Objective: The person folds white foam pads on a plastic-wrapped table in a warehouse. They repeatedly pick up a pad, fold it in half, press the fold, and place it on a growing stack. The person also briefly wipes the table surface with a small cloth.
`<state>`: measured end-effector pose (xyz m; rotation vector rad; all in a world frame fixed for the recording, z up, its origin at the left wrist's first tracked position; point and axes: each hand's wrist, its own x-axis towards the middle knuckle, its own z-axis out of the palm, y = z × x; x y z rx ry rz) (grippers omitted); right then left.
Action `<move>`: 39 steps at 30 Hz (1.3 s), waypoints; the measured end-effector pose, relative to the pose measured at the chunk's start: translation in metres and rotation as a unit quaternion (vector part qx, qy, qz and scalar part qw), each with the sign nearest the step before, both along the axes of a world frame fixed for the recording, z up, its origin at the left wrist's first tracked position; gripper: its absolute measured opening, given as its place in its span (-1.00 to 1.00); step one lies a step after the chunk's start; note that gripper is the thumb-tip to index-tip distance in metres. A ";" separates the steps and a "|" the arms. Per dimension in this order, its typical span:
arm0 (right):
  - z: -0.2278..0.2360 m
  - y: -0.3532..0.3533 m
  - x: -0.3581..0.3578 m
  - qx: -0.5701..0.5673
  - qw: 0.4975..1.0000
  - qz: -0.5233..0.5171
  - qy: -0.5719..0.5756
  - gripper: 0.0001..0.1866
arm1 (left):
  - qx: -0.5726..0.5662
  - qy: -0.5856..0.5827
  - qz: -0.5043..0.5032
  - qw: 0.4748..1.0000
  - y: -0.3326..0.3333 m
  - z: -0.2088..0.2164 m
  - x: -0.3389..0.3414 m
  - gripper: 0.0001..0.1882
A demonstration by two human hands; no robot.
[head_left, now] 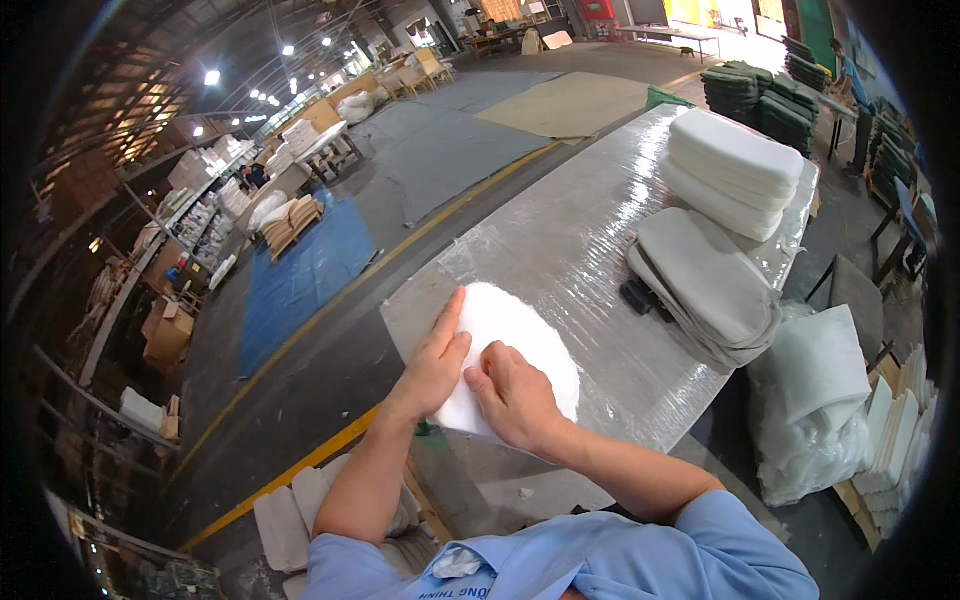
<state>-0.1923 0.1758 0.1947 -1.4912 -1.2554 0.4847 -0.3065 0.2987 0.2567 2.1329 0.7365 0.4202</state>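
A white, fluffy, rounded cushion pad (515, 320) lies at the near left corner of the plastic-wrapped table (560, 260). Along the pad's left edge my left hand (437, 365) rests flat, fingers stretched out. My right hand (515, 395) is on top of the pad with its fingers curled and thumb pressed in; whether it pinches some padding is hidden. Farther right on the table lie grey fabric cushion covers (700, 265), stacked loosely, with a small black object (638, 297) beside them. Behind those stands a stack of white cushions (735, 165).
A clear plastic bag of white padding (810, 420) stands on the floor right of the table. Pale cushions (283, 525) lie low at the near left. Dark green stacks (760, 95) and a person (855, 90) are at the far right. Blue sheeting (310, 280) covers floor leftward.
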 end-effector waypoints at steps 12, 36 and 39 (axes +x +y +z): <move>-0.019 -0.001 0.004 0.018 0.992 -0.014 -0.123 -0.79 | -0.020 -0.008 -0.008 1.000 -0.003 0.004 0.001 -0.30; -0.064 -0.007 0.027 0.059 0.987 0.074 -0.129 -0.75 | -0.151 -0.065 0.044 0.985 0.009 -0.003 -0.017 -0.29; -0.021 0.008 0.029 0.106 0.986 0.051 -0.122 -0.73 | -0.148 -0.061 0.040 0.986 0.002 -0.001 -0.010 -0.29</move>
